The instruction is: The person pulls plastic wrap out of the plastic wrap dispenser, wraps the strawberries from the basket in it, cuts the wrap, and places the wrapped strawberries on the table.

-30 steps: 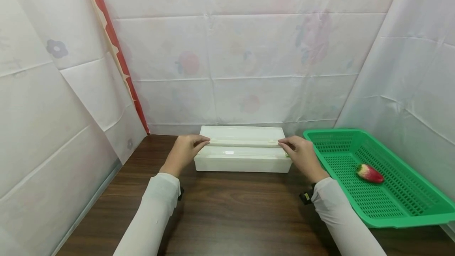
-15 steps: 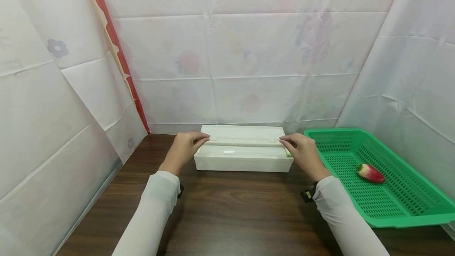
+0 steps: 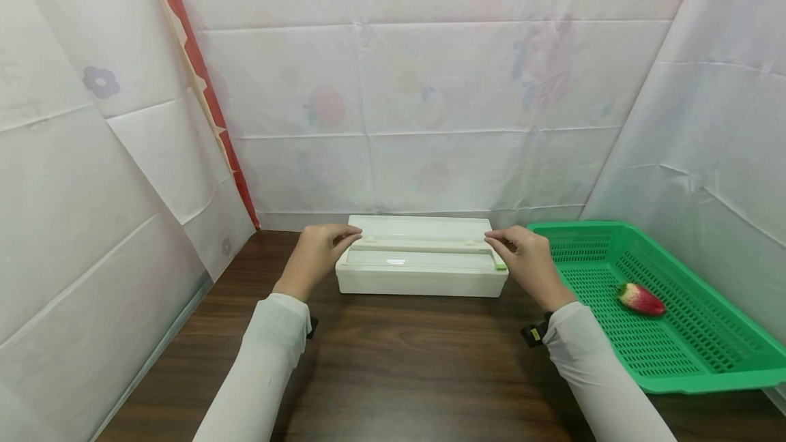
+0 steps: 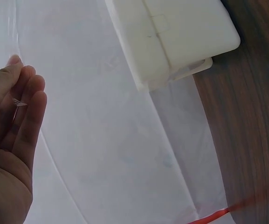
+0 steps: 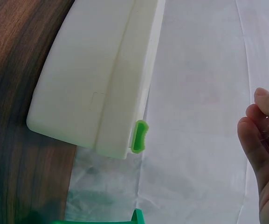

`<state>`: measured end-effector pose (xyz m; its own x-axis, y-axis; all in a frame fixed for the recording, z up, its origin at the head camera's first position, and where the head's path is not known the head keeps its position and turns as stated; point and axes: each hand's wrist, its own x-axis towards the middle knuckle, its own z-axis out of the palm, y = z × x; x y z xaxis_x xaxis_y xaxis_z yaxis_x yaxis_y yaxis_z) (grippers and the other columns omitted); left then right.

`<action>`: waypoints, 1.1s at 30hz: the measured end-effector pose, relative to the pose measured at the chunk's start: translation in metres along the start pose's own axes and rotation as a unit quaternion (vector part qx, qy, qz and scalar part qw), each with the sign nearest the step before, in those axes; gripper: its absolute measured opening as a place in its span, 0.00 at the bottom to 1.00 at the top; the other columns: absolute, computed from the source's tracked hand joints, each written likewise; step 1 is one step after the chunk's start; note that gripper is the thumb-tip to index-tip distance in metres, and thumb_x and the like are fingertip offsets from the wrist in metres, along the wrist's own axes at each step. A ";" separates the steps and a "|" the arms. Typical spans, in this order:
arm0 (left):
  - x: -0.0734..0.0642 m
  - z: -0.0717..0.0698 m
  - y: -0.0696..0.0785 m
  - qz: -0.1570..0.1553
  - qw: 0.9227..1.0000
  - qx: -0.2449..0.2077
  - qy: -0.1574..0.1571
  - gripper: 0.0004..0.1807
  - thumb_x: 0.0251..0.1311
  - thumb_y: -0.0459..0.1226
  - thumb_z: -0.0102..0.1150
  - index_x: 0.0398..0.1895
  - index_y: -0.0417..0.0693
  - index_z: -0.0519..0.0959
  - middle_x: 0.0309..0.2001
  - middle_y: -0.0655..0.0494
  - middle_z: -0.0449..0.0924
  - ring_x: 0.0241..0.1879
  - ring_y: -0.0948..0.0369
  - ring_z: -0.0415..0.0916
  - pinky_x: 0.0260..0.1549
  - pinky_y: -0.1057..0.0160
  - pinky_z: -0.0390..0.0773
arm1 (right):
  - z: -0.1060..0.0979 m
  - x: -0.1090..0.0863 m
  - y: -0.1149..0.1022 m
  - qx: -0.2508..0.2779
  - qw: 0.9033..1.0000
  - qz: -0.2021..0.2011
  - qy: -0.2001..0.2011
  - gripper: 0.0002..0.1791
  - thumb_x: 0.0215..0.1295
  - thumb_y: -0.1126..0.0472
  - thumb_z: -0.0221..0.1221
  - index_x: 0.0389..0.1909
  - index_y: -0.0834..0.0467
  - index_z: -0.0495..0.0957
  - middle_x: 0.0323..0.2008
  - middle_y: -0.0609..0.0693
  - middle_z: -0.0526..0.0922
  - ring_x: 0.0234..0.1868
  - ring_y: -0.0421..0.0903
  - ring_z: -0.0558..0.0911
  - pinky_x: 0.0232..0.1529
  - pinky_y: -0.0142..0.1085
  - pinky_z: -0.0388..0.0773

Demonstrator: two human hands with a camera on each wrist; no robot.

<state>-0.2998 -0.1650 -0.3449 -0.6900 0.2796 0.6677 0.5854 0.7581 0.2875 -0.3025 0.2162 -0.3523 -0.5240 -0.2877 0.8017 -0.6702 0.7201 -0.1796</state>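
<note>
A white cling film dispenser box [image 3: 424, 284] stands on the wooden table, with a green slide cutter [image 3: 500, 266] at its right end. My left hand [image 3: 316, 256] pinches clear cling film [image 4: 14, 28] between thumb and fingertips, above the box's left side. A crumpled bit of it shows against the palm in the left wrist view. Over the right side, my right hand [image 3: 524, 261] pinches the other edge of the film [image 5: 267, 134]. Both hands are raised off the box. The sheet between them is too clear to make out fully in the head view.
To the right stands a green plastic basket [image 3: 706, 382] holding a red and pale yellow strawberry-like fruit [image 3: 641, 299]. Bare wooden table [image 3: 417, 367] lies in front of the box. White printed sheeting [image 3: 424, 87] hangs behind and at both sides.
Both hands have risen slightly and moved back from the box's front, drifting a little apart. More of the green cutter shows. The basket and fruit have stayed put.
</note>
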 end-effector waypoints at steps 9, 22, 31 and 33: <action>0.002 -0.004 0.003 -0.002 1.000 0.001 0.012 0.07 0.56 0.40 0.63 0.38 0.52 0.85 0.35 0.59 0.86 0.33 0.69 0.77 0.32 0.60 0.82 | -0.003 0.002 -0.001 -0.007 1.000 0.000 0.006 0.06 0.56 0.62 0.65 0.35 0.56 0.84 0.29 0.48 0.83 0.28 0.37 0.77 0.23 0.39 0.80; 0.003 -0.009 0.005 0.016 0.999 0.005 0.033 0.07 0.56 0.39 0.63 0.37 0.51 0.85 0.34 0.58 0.86 0.32 0.69 0.77 0.29 0.60 0.82 | -0.008 0.007 -0.007 -0.009 1.000 -0.008 0.012 0.07 0.56 0.62 0.65 0.36 0.56 0.84 0.30 0.48 0.83 0.28 0.36 0.76 0.23 0.38 0.79; 0.004 -0.013 0.007 0.026 0.999 0.005 0.041 0.07 0.55 0.38 0.63 0.37 0.50 0.85 0.33 0.56 0.86 0.31 0.68 0.77 0.28 0.60 0.82 | -0.011 0.007 -0.007 -0.004 1.000 0.001 0.017 0.08 0.58 0.59 0.63 0.38 0.55 0.85 0.31 0.48 0.84 0.30 0.36 0.78 0.27 0.38 0.82; 0.005 -0.013 0.008 0.032 0.998 0.008 0.046 0.07 0.55 0.39 0.63 0.37 0.50 0.85 0.33 0.56 0.86 0.30 0.68 0.77 0.27 0.60 0.82 | -0.011 0.007 -0.006 -0.002 1.000 0.001 0.019 0.08 0.58 0.60 0.63 0.38 0.55 0.85 0.31 0.48 0.84 0.30 0.36 0.78 0.27 0.38 0.82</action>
<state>-0.2927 -0.1656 -0.3306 -0.6084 0.2735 0.7450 0.6201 0.7498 0.2311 -0.2964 0.2167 -0.3392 -0.5052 -0.2620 0.8223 -0.6674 0.7227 -0.1797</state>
